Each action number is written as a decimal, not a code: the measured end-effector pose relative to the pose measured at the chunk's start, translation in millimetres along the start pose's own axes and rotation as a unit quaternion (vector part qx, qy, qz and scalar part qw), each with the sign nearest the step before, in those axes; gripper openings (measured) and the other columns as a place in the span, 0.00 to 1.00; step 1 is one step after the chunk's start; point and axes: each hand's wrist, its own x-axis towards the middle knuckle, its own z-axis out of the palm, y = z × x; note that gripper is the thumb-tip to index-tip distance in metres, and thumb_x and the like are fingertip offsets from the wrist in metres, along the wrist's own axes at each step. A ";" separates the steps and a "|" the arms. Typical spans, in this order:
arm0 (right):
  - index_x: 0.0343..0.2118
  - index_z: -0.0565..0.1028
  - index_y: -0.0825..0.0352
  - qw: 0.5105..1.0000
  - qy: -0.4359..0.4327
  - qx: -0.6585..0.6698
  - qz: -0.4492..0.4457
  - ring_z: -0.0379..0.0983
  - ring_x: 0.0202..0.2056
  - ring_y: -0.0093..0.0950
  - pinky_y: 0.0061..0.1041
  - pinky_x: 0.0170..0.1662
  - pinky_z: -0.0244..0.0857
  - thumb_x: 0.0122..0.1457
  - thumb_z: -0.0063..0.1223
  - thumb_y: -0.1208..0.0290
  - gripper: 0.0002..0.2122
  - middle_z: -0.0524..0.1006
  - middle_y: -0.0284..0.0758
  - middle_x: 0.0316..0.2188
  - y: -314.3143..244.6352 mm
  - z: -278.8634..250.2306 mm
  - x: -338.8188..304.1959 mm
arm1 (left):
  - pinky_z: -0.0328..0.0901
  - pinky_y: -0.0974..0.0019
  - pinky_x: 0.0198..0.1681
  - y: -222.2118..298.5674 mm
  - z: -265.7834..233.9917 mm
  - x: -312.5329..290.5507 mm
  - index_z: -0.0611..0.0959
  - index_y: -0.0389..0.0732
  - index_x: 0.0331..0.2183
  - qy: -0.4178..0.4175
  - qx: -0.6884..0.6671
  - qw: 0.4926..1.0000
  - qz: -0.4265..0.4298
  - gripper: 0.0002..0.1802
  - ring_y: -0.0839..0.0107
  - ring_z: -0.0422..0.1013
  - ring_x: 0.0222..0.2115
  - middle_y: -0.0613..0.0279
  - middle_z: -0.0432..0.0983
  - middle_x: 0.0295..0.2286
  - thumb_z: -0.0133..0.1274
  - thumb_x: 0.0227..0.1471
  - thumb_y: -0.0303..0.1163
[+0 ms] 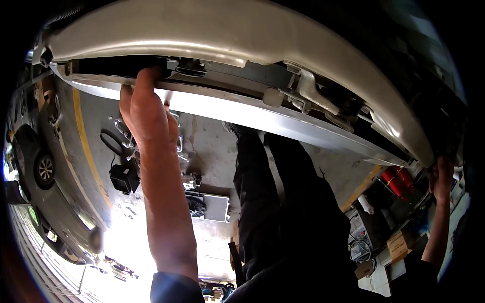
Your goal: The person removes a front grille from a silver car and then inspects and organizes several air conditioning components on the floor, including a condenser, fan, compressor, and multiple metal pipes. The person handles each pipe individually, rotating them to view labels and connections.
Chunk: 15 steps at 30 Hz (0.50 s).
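Across the top runs a curved beige car body panel (202, 28). Below it lies a long silver panel (237, 112) with a narrow lip, and a dark gap separates the two. My left hand (150, 113) grips the lip near its left part, the fingers reaching over it into the gap and their tips hidden. A bent metal latch-like bracket (310, 91) sits in the gap right of centre. At the far right, my right hand (442, 177) is raised by the beige panel's end. Its fingers are lost in shadow, so its hold cannot be made out.
On the floor below are a black box (124, 179), a radiator with a fan (214, 207) and metal pipes (124, 132). A parked car (45, 187) stands at left. Red cylinders (396, 183) and a cardboard box (399, 246) are at lower right. My legs (257, 202) are beneath the panels.
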 end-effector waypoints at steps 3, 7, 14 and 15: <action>0.39 0.70 0.57 0.999 0.029 -0.001 -0.019 0.49 0.06 0.19 0.22 0.07 0.49 0.67 0.46 0.55 0.11 0.57 0.24 0.16 -11.5 12.2 -3.0 | 0.46 0.35 0.58 0.3 3.5 2.1 0.75 0.41 0.49 -0.008 0.009 1.000 0.013 0.26 0.59 0.55 0.57 0.63 0.68 0.50 0.54 0.53 0.46; 0.33 0.69 0.57 1.000 0.020 -0.008 -0.018 0.50 0.06 0.19 0.22 0.07 0.49 0.67 0.45 0.55 0.12 0.58 0.24 0.16 -15.0 20.7 0.6 | 0.46 0.32 0.57 12.5 5.9 -7.5 0.74 0.41 0.51 -0.002 0.032 0.999 -0.009 0.28 0.52 0.50 0.60 0.59 0.65 0.54 0.53 0.53 0.49; 0.34 0.69 0.59 1.000 0.005 0.008 -0.009 0.51 0.06 0.20 0.23 0.07 0.49 0.67 0.44 0.55 0.13 0.61 0.25 0.18 -21.0 30.4 -2.6 | 0.53 0.32 0.53 12.8 3.0 -15.2 0.77 0.39 0.37 -0.006 -0.032 0.999 -0.006 0.12 0.72 0.64 0.40 0.67 0.72 0.35 0.52 0.52 0.35; 0.35 0.69 0.59 1.000 0.008 0.008 -0.011 0.51 0.06 0.20 0.23 0.07 0.50 0.67 0.44 0.55 0.12 0.62 0.25 0.18 -18.8 29.4 -4.1 | 0.54 0.32 0.52 13.8 1.7 -16.7 0.77 0.39 0.38 -0.011 -0.023 1.000 -0.002 0.13 0.72 0.64 0.38 0.67 0.72 0.34 0.52 0.52 0.35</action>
